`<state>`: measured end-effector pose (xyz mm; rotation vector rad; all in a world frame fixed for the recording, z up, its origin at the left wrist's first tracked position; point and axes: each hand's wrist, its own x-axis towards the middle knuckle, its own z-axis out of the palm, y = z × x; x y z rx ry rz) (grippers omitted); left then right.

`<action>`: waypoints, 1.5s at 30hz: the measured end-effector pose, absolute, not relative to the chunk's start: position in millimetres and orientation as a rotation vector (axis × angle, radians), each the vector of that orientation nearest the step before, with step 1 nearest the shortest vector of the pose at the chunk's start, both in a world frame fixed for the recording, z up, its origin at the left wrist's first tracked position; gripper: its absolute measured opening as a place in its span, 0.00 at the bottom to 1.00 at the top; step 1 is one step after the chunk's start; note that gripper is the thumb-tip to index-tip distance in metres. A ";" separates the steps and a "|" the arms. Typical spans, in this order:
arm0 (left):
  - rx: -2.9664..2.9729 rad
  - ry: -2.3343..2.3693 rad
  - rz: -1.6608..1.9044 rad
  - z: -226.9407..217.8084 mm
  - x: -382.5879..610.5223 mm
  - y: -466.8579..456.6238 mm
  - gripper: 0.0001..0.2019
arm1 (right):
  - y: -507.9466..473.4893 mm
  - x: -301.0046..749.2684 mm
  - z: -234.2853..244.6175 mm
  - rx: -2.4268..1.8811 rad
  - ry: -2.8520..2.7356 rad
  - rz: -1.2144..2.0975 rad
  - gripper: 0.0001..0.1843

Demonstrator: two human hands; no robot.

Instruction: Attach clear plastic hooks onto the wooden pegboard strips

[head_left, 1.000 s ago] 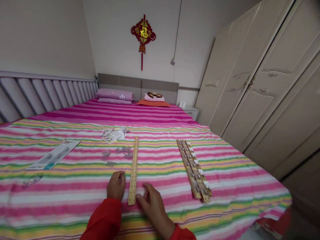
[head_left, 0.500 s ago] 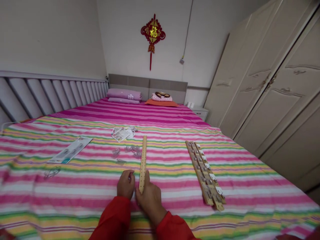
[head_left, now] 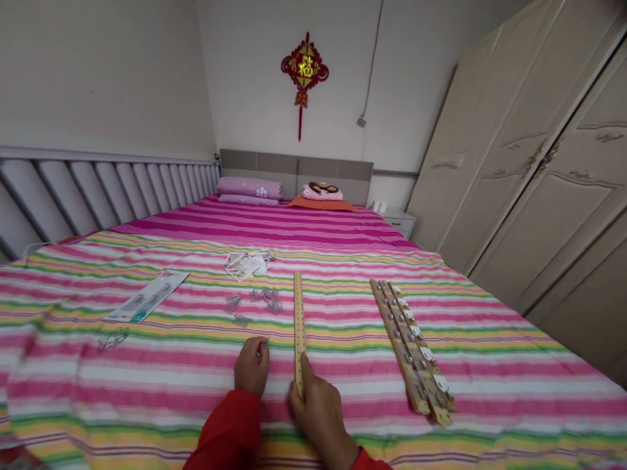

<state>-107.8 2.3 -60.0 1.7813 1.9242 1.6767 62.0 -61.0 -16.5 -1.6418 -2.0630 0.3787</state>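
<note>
My right hand (head_left: 321, 405) grips the near end of a long, narrow wooden strip (head_left: 299, 320) with small holes along it. The strip points away from me over the striped bedsheet. To its left, my left hand (head_left: 251, 365) is curled closed, apart from the strip; what its fingers hold, if anything, is hidden. Beyond that hand lie small clear plastic packets (head_left: 267, 298) with shiny bits. Off to the right, several wooden strips (head_left: 399, 339) lie side by side, bearing metal pieces and white round tags (head_left: 415, 331).
A pile of white cards or packets (head_left: 247, 264) lies farther back. At left are a long clear package (head_left: 149, 297) and some thin wire loops (head_left: 113, 339). A bed rail (head_left: 108, 189) runs along the left, and a wardrobe (head_left: 529, 170) stands at right.
My right hand has moved the wooden strip to the right, widening the gap from my left hand. My left hand stays curled in nearly the same place. The camera view has shifted slightly.
</note>
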 end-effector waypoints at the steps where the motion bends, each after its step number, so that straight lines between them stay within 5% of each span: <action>1: 1.770 1.917 1.680 -59.4 -107.8 2.1 0.09 | -60.2 66.8 -15.8 -1.604 -2.024 0.400 0.28; 16: 1.860 1.843 1.553 -45.1 -111.4 23.6 0.09 | -18.6 100.3 -38.6 -1.442 -1.668 0.461 0.19; 23: 2.201 2.112 1.274 -33.7 -110.3 75.9 0.21 | -19.1 100.1 -38.0 -1.438 -1.679 0.441 0.18; 35: 2.305 2.309 1.088 -38.0 -105.9 82.4 0.12 | -16.9 99.8 -45.6 -1.422 -1.683 0.400 0.17; 45: 2.227 2.032 1.525 -30.5 -111.2 85.2 0.12 | -15.8 98.8 -45.9 -1.430 -1.697 0.369 0.17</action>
